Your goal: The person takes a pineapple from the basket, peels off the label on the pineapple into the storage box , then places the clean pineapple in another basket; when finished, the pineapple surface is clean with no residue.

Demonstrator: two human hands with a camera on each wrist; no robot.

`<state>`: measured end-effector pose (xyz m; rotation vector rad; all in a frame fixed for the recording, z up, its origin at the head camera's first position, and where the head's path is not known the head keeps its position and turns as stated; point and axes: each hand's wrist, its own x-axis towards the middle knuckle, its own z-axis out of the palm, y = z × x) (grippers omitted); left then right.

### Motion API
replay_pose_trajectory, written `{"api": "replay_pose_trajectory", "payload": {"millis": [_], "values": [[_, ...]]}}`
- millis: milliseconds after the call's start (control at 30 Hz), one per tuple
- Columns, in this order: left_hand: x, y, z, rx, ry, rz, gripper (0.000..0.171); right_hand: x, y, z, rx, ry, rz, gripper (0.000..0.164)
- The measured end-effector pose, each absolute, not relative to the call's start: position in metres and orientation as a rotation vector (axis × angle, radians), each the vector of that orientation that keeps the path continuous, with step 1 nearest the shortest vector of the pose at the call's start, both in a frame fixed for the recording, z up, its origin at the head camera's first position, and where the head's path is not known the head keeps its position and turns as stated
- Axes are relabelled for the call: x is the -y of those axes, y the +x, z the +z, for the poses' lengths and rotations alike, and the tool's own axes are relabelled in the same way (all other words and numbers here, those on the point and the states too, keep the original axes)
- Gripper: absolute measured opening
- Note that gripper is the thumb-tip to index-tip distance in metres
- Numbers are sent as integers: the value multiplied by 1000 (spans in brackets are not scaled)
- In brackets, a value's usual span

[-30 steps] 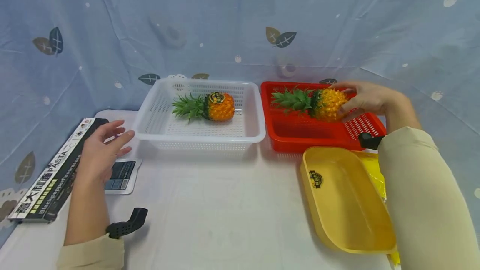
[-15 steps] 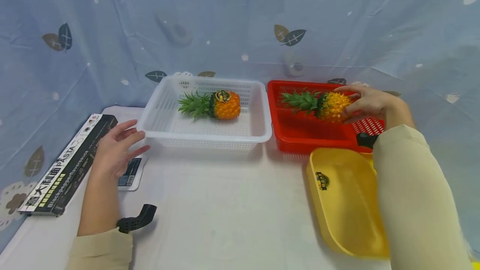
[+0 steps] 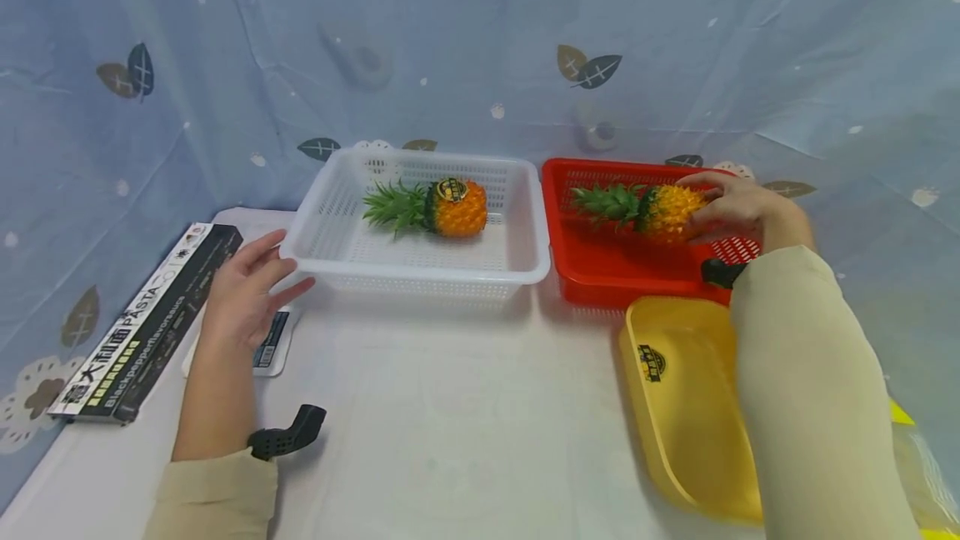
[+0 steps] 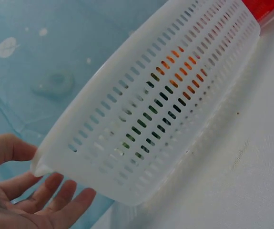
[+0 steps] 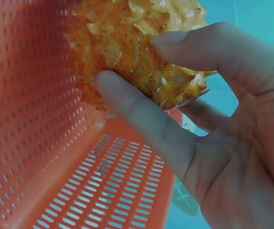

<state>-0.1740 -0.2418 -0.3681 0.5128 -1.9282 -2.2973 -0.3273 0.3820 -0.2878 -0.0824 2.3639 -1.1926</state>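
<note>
In the head view, a pineapple (image 3: 671,211) with a green crown lies sideways in the red basket (image 3: 622,280). My right hand (image 3: 738,207) grips its base, thumb and fingers spread around the yellow rind (image 5: 127,52) in the right wrist view. Another pineapple (image 3: 459,211), with a round label, lies in the white basket (image 3: 420,275), crown to the left. My left hand (image 3: 251,286) is at that basket's near left corner, fingers loosely bent. In the left wrist view thumb and fingers lie around the corner; whether they touch it is unclear.
A yellow tub (image 3: 697,440) stands in front of the red basket, partly under my right sleeve. At left lie a black-and-white pasta box (image 3: 150,323) and a white pack with a dark label (image 3: 270,344). Yellow packaging (image 3: 926,473) shows at far right. A blue curtain (image 3: 465,40) hangs behind.
The head view has shifted slightly. My left hand has moved a little nearer the white basket's corner. The right hand stays on the pineapple, which sits slightly lower in the red basket.
</note>
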Motion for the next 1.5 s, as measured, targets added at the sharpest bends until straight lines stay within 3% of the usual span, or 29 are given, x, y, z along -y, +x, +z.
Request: {"api": "replay_pose_trajectory", "payload": {"millis": [900,1500], "values": [[242,-173,-368,1852,478,-2367,63,-370,-332,-292,-2460,3,-890,76],[243,-174,-367,1871,501,-2354,63,-371,-336,-302,-2406,-66,-975,74]]}}
